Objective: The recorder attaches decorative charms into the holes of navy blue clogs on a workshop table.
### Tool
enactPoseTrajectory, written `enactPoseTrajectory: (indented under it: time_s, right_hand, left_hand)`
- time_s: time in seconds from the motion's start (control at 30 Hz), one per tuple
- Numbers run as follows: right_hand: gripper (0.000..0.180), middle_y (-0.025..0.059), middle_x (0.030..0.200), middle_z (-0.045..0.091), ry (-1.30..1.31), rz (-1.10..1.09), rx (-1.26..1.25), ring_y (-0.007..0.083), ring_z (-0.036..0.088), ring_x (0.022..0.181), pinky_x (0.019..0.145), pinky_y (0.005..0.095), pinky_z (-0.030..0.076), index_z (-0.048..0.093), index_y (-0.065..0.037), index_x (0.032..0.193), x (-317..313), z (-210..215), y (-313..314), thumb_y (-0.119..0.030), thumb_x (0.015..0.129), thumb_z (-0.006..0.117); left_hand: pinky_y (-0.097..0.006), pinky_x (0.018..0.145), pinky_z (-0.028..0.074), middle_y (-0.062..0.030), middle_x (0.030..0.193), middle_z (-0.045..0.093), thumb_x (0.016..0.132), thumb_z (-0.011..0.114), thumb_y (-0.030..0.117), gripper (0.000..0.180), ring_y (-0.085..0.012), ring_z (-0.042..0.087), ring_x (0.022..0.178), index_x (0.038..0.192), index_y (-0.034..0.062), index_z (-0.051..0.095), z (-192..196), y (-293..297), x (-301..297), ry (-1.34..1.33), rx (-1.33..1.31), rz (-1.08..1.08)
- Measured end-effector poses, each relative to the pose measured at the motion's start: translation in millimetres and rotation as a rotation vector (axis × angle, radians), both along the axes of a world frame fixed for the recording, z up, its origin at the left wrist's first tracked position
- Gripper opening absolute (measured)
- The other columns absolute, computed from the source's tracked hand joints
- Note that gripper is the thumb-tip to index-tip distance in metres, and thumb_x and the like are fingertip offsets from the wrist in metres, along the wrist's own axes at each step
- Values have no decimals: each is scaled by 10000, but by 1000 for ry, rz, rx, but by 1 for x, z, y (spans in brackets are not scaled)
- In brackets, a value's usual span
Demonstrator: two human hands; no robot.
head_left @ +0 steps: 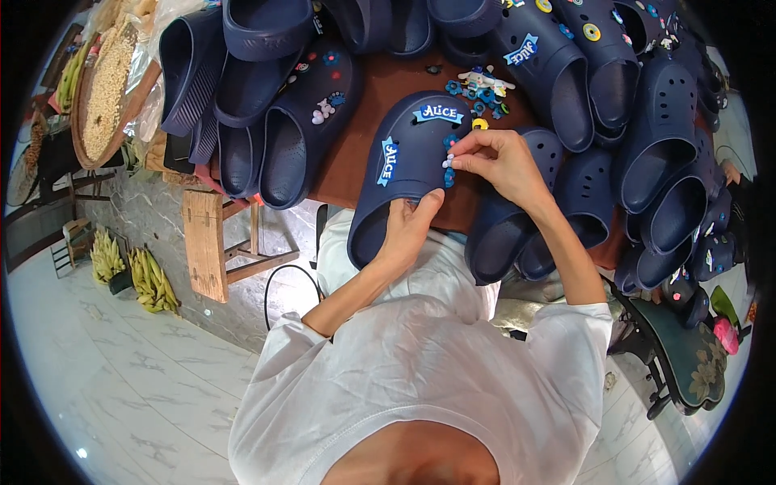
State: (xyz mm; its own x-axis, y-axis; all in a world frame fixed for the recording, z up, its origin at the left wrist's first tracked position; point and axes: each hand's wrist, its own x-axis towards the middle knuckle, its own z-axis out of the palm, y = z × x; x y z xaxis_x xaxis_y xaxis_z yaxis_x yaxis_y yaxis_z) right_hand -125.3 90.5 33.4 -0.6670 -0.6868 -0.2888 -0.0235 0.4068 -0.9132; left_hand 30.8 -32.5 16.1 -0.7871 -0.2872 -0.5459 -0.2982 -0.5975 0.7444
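Note:
A navy blue clog (404, 162) lies on the brown table (380, 85) in front of me, toe away from me. It carries two light blue lettered charms and small blue flower charms. My left hand (410, 229) grips the clog's heel opening from below. My right hand (499, 162) pinches a small white charm (447, 162) against the clog's upper right side. A small pile of loose charms (482, 87), blue, white and yellow, sits on the table just beyond the clog.
Many more navy clogs (663, 121) are heaped around the table on the left, back and right. A round tray of grain (105, 85) stands at far left, banana bunches (149, 279) on the marble floor, a wooden bench (206, 242) below the table, a dark chair (695, 356) at right.

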Motion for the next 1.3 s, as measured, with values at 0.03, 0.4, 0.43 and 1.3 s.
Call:
enactPoseTrajectory:
  time_s: [0.03,0.4,0.43,1.3]
  right_hand:
    - [123,70,908,744,-5,-19,10,104,696,812,751,240,551,731,27,945,1,1,0,-43,850,766]
    - [104,47,823,730,-14,12,79,76,676,744,682,219,531,695,3,845,-3,1,1,-25,814,790]
    - [120,43,803,722,33,25,106,73,669,730,667,218,522,681,2,827,-2,4,0,-27,808,796]
    - [227,84,927,668,454,-73,-15,204,665,812,734,344,528,668,-36,995,-24,1,4,-152,828,770]
  left_hand:
    - [-307,1047,391,-72,1294,564,927,657,170,549,-147,527,1171,1392,-24,441,1,1,0,0,0,0]
    - [-293,955,421,-30,1188,572,923,670,166,480,-113,524,1063,1334,1,486,-1,5,4,32,-87,-51]
    - [-293,955,421,-30,1188,572,923,670,166,480,-113,524,1063,1334,1,486,-2,6,4,32,-88,-51]
    - [-279,997,399,-45,1205,583,906,654,175,470,-117,525,1109,1294,-46,508,-8,-14,3,18,115,-62]
